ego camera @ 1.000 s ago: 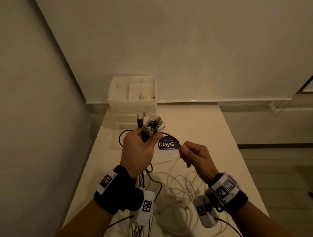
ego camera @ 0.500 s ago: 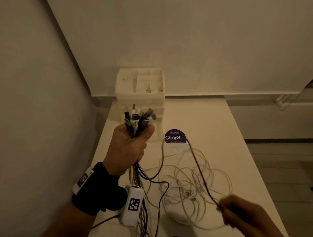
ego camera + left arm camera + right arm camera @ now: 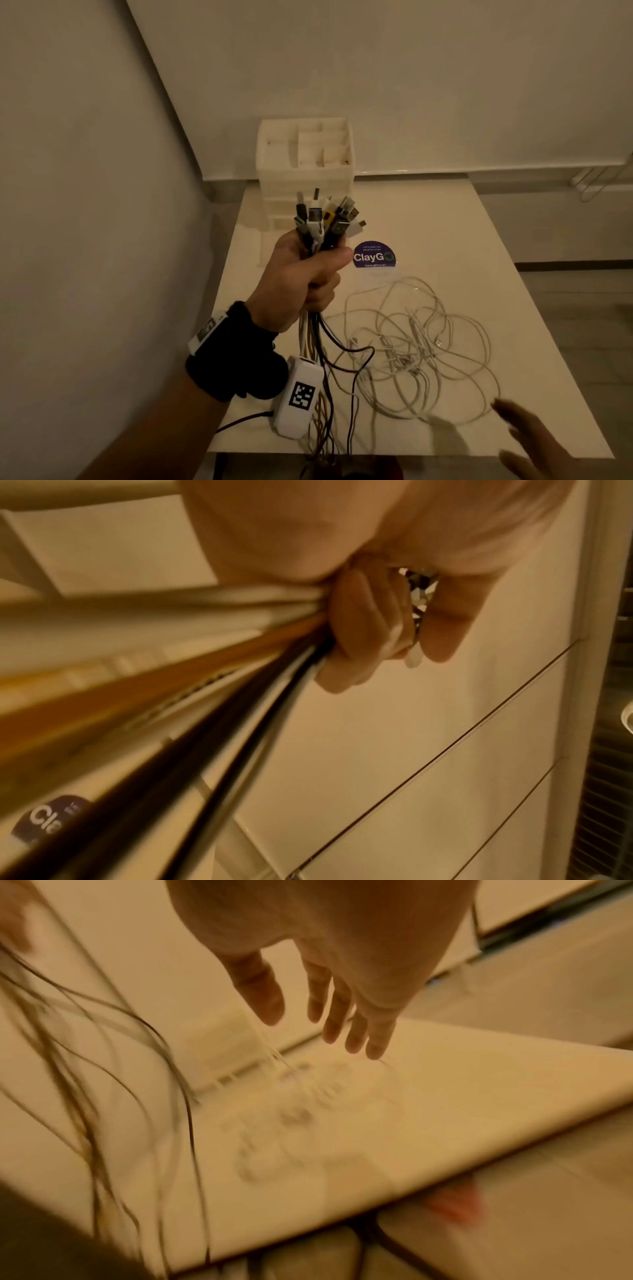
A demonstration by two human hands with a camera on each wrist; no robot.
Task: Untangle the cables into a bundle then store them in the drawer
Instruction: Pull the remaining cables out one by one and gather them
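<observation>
My left hand (image 3: 308,274) grips a bundle of cables (image 3: 325,219) just below their plugs, which fan out upward above my fist; black, white and orange cords (image 3: 192,696) hang down past my wrist. A loose tangle of white cables (image 3: 421,349) lies spread on the white table (image 3: 479,246) to the right. My right hand (image 3: 524,442) hovers at the table's near right corner, fingers (image 3: 342,1015) straight and spread, holding nothing. The white drawer unit (image 3: 305,161) stands at the table's far left, its drawers closed as far as I can see.
A round purple ClayGo sticker (image 3: 374,256) lies on the table just right of my left hand. Walls close in at the left and behind. Several cords hang over the table's near edge (image 3: 411,455).
My right hand pulled a black cable toward me, then let it go and now hovers open. My left hand rose a little with the bundle.
</observation>
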